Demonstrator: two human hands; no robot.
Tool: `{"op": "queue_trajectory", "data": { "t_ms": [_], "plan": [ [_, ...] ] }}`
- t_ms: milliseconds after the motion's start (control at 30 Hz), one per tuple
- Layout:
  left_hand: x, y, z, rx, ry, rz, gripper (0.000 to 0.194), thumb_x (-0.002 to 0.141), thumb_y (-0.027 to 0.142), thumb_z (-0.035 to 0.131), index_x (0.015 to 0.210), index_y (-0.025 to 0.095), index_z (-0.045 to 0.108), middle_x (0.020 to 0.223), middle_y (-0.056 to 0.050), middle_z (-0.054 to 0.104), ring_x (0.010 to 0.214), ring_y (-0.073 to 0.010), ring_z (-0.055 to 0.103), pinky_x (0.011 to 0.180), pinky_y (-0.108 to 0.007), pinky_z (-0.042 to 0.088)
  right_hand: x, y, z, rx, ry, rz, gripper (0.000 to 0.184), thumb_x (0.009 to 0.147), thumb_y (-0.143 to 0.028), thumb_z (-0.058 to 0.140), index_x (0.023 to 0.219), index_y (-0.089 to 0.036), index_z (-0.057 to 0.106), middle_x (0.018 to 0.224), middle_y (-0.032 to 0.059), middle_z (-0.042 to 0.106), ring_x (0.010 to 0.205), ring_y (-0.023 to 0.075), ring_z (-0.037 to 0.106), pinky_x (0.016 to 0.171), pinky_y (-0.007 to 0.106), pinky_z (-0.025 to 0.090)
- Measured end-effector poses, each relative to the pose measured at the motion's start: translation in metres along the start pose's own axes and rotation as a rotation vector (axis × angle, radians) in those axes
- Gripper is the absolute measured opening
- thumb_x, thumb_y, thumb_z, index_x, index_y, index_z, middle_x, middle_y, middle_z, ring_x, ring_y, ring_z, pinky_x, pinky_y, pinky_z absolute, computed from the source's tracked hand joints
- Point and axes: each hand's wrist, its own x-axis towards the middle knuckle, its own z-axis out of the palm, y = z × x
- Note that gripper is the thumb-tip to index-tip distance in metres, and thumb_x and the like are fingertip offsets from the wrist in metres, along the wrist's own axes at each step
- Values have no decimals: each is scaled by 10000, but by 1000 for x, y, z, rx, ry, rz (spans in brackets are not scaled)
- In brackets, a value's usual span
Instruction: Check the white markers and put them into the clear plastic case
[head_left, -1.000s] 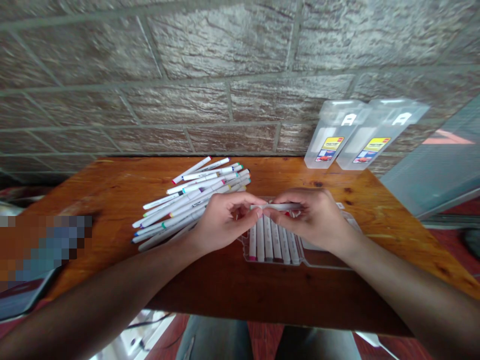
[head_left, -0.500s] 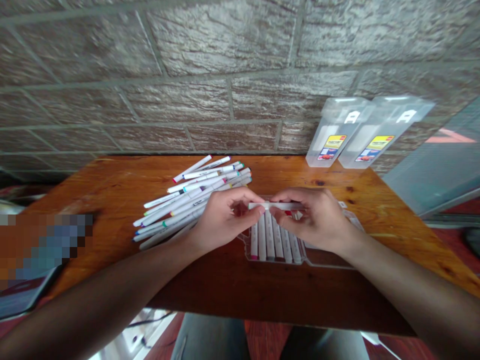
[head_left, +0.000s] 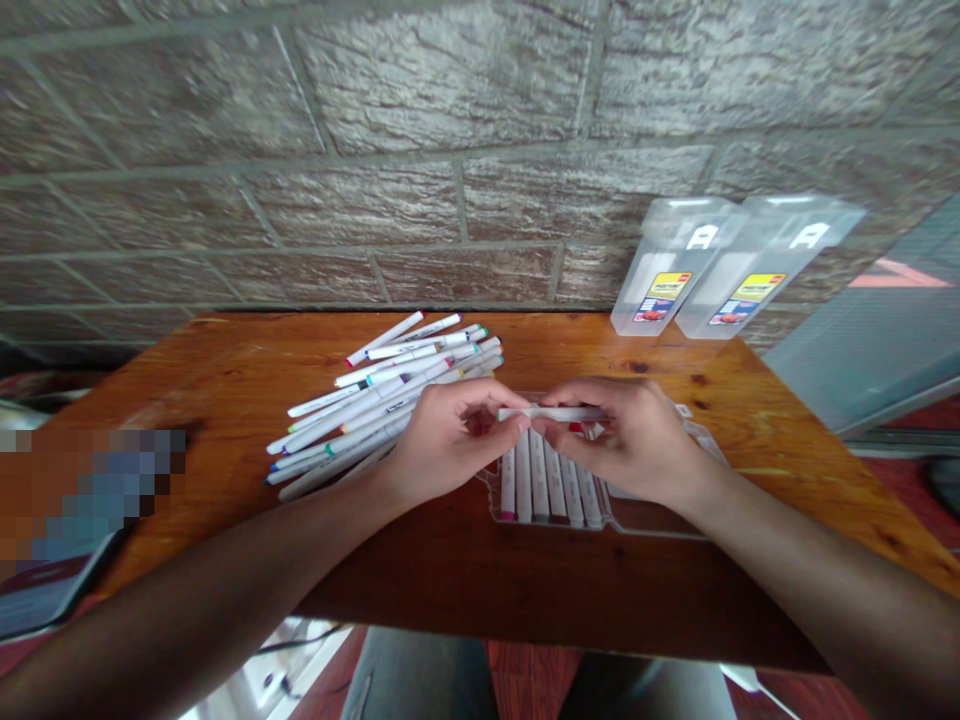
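Between both hands a white marker (head_left: 566,413) is held level, above a clear plastic case. My left hand (head_left: 454,430) pinches its left end between thumb and fingers. Thumb and fingers of my right hand (head_left: 626,435) grip the marker's other side, covering part of it. Below them, the open clear case (head_left: 551,525) lies on the table with several white markers (head_left: 540,480) side by side in its left half; their upper ends are partly hidden by my hands. Left of my hands spreads a loose pile of white markers (head_left: 382,390) with coloured ends.
Two clear plastic cases with labels (head_left: 652,275) (head_left: 754,275) stand at the back right against the stone wall (head_left: 375,200). A blurred-out screen device (head_left: 60,590) sits at the left edge of the wooden table (head_left: 420,570).
My right thumb has slid slightly left along the marker, closer to my left fingertips. The pile and the cases stay where they were.
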Motion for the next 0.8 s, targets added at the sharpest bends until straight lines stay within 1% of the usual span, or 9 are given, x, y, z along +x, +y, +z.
{"op": "queue_trajectory", "data": {
  "t_ms": [100,233,300,367,500,667,800],
  "plan": [
    [-1,0,-2,27,-28,5,190,944,319,722,1034,177,810,759,-39,771,580,-128,626,500,-231,445,-1,1,0,14,-4,25,163,944,-326,746,864,-186,769,768,24,778,619,143,663,588,246,457],
    [-2,-2,-2,50,-37,26,207,947,313,717,1072,179,814,829,-66,802,675,-166,706,558,-246,513,-3,3,0,13,-10,53,254,954,-380,748,798,-180,761,671,7,717,563,125,579,549,253,402],
    [-2,-2,-2,46,-39,27,204,946,309,719,1072,179,811,844,-70,806,688,-170,716,573,-251,528,-2,3,0,7,-16,58,274,961,-384,740,780,-179,758,662,4,707,563,123,565,550,258,393],
    [-1,-1,-2,17,-36,13,204,948,317,716,1060,173,806,836,-70,805,687,-170,719,578,-254,537,-1,2,-1,19,-26,60,258,973,-365,724,797,-179,763,690,6,721,579,124,579,561,257,402],
    [0,1,-2,-27,-25,-16,209,949,330,714,1037,161,799,803,-66,797,668,-164,714,580,-255,543,0,0,-1,65,-40,47,208,984,-316,702,850,-178,778,734,6,745,589,118,602,580,246,426],
    [-1,0,-2,-8,-49,0,199,959,324,706,1046,176,804,817,-63,796,660,-157,693,566,-251,525,-2,1,-1,54,-37,86,236,953,-367,750,821,-175,786,694,6,729,573,125,584,550,256,398],
    [-1,-1,-2,-61,-42,-20,221,967,339,710,1070,166,800,817,-61,789,573,-115,610,536,-237,491,-2,2,0,77,-45,125,239,970,-368,737,844,-176,802,748,19,760,611,136,619,575,260,420]
  ]
}}
